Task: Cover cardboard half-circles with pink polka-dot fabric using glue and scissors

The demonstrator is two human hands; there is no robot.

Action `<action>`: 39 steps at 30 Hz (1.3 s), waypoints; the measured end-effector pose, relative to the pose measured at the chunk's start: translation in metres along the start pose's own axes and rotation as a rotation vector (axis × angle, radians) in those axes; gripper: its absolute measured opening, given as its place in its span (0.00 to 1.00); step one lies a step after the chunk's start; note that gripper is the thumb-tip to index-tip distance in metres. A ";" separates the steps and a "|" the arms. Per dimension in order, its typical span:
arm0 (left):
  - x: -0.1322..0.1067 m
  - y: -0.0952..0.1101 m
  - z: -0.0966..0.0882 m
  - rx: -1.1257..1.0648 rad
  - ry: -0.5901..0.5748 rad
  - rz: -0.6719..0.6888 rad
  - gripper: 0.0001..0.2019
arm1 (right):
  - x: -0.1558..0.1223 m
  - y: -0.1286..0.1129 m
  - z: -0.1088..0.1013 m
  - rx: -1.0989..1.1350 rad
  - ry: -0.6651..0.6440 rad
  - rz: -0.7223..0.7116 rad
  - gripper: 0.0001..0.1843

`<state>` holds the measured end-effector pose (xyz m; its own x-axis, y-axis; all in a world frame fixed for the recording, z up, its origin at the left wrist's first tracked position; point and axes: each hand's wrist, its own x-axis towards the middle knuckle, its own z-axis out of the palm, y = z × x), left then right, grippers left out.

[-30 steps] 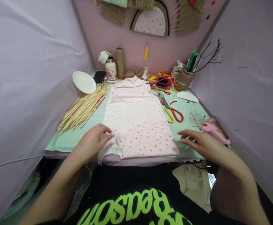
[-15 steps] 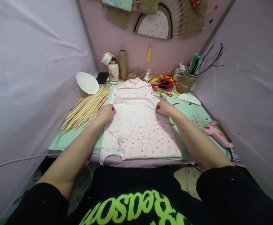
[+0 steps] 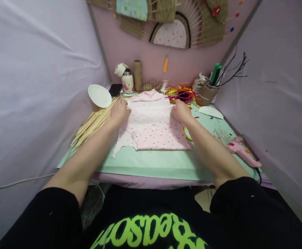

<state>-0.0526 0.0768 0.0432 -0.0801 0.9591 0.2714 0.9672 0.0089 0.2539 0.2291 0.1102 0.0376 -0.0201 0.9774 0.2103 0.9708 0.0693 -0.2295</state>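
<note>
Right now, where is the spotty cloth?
In the head view, the cloth lies on the table between the left hand and right hand, with sticks on its left.

Both arms (image 3: pixel 90 148) outstretched, left hand (image 3: pixel 119 112) and right hand (image 3: pixel 181 110) apart, fingers (image 3: pixel 128 112) curled inward.

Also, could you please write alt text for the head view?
The left hand and right hand hold opposite edges of a dotted pink cloth on a pale green table. Thin sticks lie left, a pink glue gun right.
</note>
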 end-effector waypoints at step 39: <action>-0.180 0.004 0.016 -0.361 -0.170 0.243 0.07 | -0.061 -0.006 0.017 0.316 -0.281 -0.558 0.11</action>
<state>-0.0304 -0.0913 -0.0196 0.2080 0.9543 0.2148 0.8047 -0.2918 0.5171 0.2205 0.0539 0.0099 -0.5979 0.7905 0.1329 0.6824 0.5889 -0.4330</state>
